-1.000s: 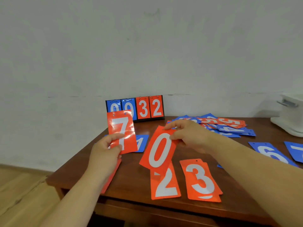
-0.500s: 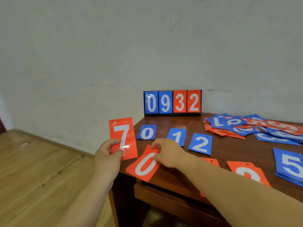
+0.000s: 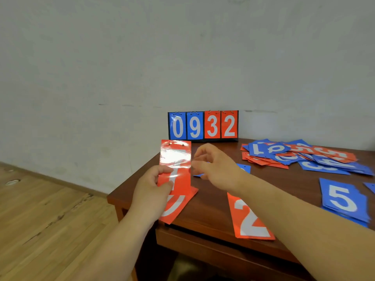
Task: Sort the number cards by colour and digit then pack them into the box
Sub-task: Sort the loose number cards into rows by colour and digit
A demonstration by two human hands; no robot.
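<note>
My left hand [image 3: 151, 188] pinches a glossy red 7 card [image 3: 175, 159] upright above the table's left corner. Under it a red 0 card [image 3: 175, 207] lies on the table edge. My right hand [image 3: 215, 167] hovers just right of the 7 card with fingers loosely curled, holding nothing. A red 2 card [image 3: 248, 218] lies near the front edge under my right forearm. A blue 5 stack [image 3: 343, 198] sits at the right. A mixed pile of red and blue cards [image 3: 300, 155] lies at the back right. My right hand hides most of some blue cards.
A small flip scoreboard [image 3: 203, 126] reading 0932 stands against the wall at the table's back. The dark wooden table [image 3: 213, 199] ends at a corner on the left, with wooden floor [image 3: 40, 209] beyond it.
My right hand has let go of the red 0 card, which now lies on the table edge, and has risen beside the 7 card. My left hand has brought the 7 rightward over the 0.
</note>
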